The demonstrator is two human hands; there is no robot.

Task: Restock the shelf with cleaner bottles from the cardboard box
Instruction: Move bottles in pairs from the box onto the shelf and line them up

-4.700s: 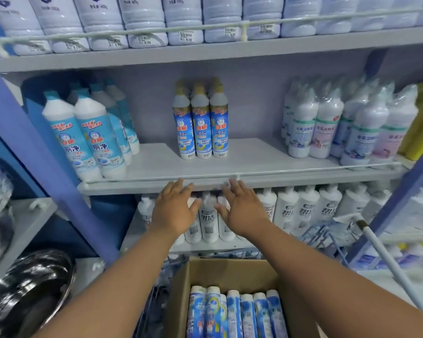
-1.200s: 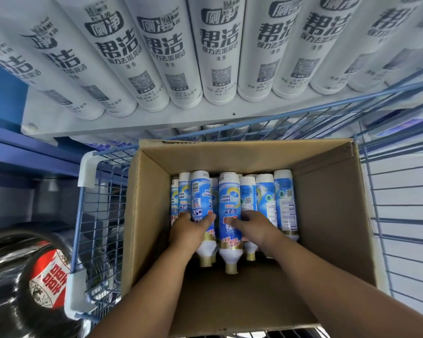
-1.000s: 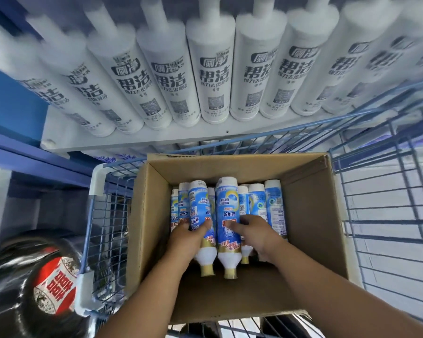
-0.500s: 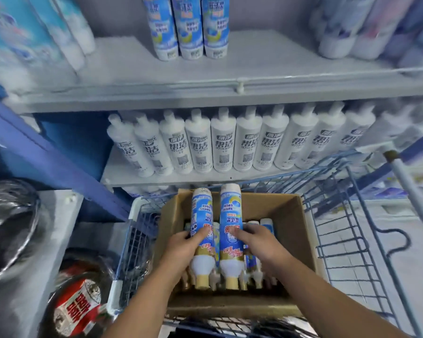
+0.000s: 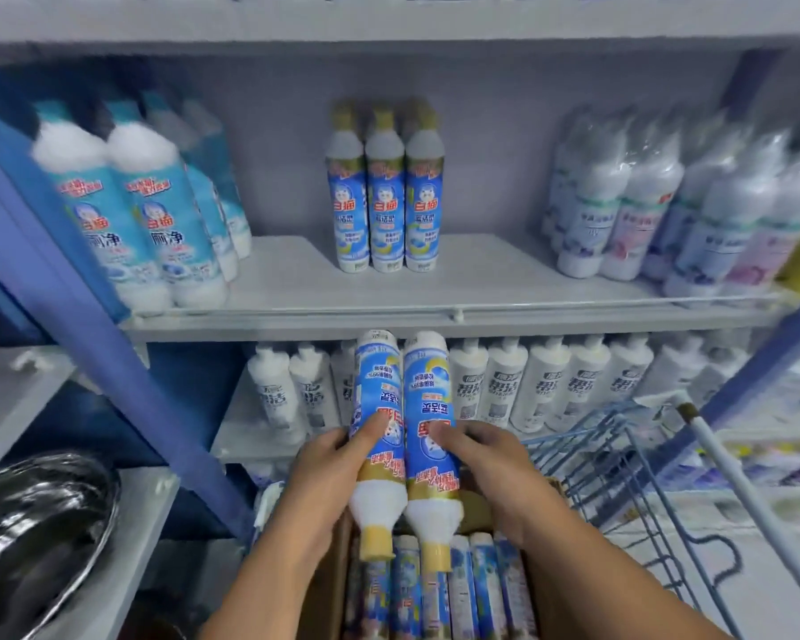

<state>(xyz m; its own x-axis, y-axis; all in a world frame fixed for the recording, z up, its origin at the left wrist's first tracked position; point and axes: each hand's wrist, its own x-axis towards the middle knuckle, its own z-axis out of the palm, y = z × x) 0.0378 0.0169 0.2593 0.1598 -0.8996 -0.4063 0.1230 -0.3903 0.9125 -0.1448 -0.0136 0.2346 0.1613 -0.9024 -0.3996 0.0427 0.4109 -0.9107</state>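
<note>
My left hand (image 5: 326, 473) grips a blue-labelled cleaner bottle (image 5: 376, 399) with a gold cap, held upside down. My right hand (image 5: 486, 468) grips a second, matching cleaner bottle (image 5: 428, 404) beside it, also cap down. Both bottles are lifted above the cardboard box (image 5: 331, 588), where several more bottles (image 5: 463, 588) lie in a row. On the middle shelf (image 5: 481, 288), three matching bottles (image 5: 385, 191) stand together at the back centre. The held bottles' bases reach just under that shelf's front edge.
Teal-capped bottles (image 5: 135, 214) stand at the shelf's left, wrapped white bottles (image 5: 666, 205) at its right. White bottles (image 5: 546, 385) fill the lower shelf. The box sits in a blue wire cart (image 5: 620, 459). A shiny metal basin (image 5: 33, 533) lies lower left; a blue upright (image 5: 89, 325) slants past.
Both hands have lifted the two bottles out of the box and raised them toward the middle shelf. My view has tilted up from the box to the shelves.
</note>
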